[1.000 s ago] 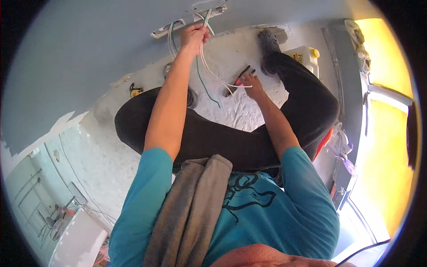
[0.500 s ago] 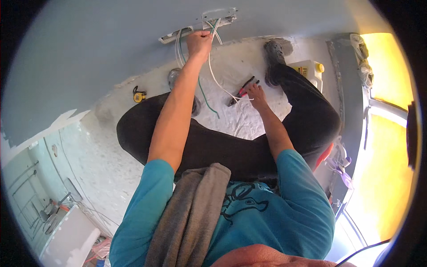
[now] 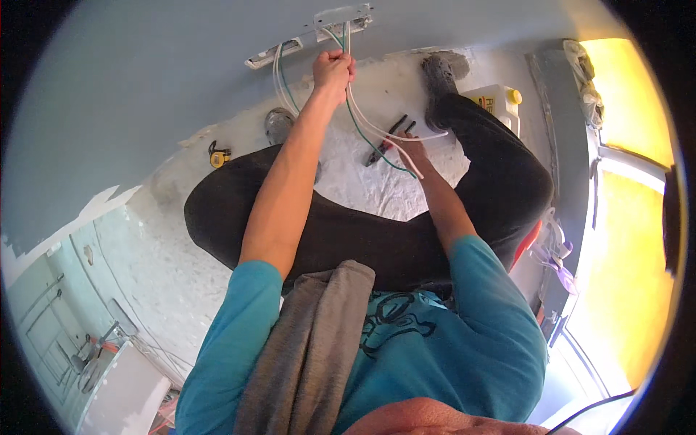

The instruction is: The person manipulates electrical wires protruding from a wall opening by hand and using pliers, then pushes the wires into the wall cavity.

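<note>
Held in my closed left hand [image 3: 333, 72] are white and green wires [image 3: 360, 122] coming out of a wall box [image 3: 342, 22]. Loose ends hang down across my right hand [image 3: 407, 147]. That hand's fingers are curled on the red and black pliers [image 3: 378, 149] lying on the pale floor between my bent legs, partly hidden by hand and wires. More wires leave a second box [image 3: 272, 51] to the left.
A yellow tape measure [image 3: 218, 155] lies left of my dark trousered legs [image 3: 500, 170]. A yellow-capped jug [image 3: 502, 101] stands beside my right foot [image 3: 439, 83]. A bright yellow panel [image 3: 620, 232] is at right; a pale board [image 3: 119, 391] is at lower left.
The wire ends have swung rightward, lying higher over my right hand. My left hand still holds the wires, its knuckles shifted slightly. My right hand remains at the pliers.
</note>
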`<state>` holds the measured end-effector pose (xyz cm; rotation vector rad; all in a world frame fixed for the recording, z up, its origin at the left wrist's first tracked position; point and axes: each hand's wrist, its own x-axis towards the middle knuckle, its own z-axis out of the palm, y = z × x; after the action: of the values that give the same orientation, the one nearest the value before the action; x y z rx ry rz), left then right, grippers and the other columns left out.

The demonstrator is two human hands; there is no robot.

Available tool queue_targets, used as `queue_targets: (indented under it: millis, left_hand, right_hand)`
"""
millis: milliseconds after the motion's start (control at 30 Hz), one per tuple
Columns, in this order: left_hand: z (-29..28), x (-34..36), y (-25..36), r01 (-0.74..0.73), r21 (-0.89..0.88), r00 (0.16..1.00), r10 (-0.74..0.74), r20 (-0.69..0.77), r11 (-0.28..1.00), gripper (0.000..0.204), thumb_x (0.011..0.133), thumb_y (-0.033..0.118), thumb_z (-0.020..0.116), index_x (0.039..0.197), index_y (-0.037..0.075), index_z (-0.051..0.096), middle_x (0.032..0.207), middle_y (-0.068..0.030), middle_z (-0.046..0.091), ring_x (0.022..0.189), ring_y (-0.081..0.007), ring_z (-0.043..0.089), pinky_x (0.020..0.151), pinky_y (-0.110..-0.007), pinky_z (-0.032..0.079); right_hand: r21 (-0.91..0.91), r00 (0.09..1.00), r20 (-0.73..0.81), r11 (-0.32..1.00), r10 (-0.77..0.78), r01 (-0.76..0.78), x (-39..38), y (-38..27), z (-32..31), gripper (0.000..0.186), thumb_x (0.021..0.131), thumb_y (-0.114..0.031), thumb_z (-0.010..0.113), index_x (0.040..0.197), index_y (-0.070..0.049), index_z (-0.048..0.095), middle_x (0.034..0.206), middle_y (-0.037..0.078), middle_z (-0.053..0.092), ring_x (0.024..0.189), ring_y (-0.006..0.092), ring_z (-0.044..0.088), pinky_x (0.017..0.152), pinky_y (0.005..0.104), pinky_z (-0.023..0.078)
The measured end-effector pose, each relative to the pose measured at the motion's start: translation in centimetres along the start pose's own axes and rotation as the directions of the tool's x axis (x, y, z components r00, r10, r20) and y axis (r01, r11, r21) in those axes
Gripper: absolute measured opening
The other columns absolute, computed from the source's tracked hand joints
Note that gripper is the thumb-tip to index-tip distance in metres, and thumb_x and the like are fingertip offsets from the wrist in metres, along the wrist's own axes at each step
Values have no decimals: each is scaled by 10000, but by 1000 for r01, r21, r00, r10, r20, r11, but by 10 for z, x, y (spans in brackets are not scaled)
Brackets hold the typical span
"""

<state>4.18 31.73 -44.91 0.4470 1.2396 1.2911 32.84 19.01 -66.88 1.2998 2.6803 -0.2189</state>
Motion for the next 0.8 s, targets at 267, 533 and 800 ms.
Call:
queue_targets:
  millis: [267, 533, 800]
  left_hand:
    - [-1, -3, -2, -10, 12, 1000, 10, -21, 1000, 188, 972, 20, 594, 1105, -7, 463, 864, -123, 619, 589, -140, 531, 462, -287, 410]
    - [2, -5, 3, -21, 103, 998, 28, -61, 994, 199, 978, 45, 590, 1129, -15, 475, 872, -121, 626, 602, -170, 592, 475, -301, 472]
    - [5, -15, 10, -70, 259, 983, 111, -147, 963, 196, 974, 83, 591, 1120, -22, 512, 842, -108, 645, 665, -195, 657, 566, -324, 554]
  right_hand:
    - [-85, 992, 119, 995, -39, 49, 8, -17, -29, 266, 897, -174, 581, 1151, -99, 599, 1187, 97, 536, 1151, 273, 546, 924, 449, 483]
    - [-219, 985, -61, 965, -162, 145, 24, -8, -30, 269, 881, -202, 574, 1127, -111, 634, 1188, 75, 553, 1148, 270, 523, 937, 428, 466]
    - [-125, 963, -75, 960, -259, 249, 30, -6, -21, 324, 886, -207, 564, 1189, -101, 610, 1182, 106, 567, 1203, 323, 517, 1017, 460, 444]
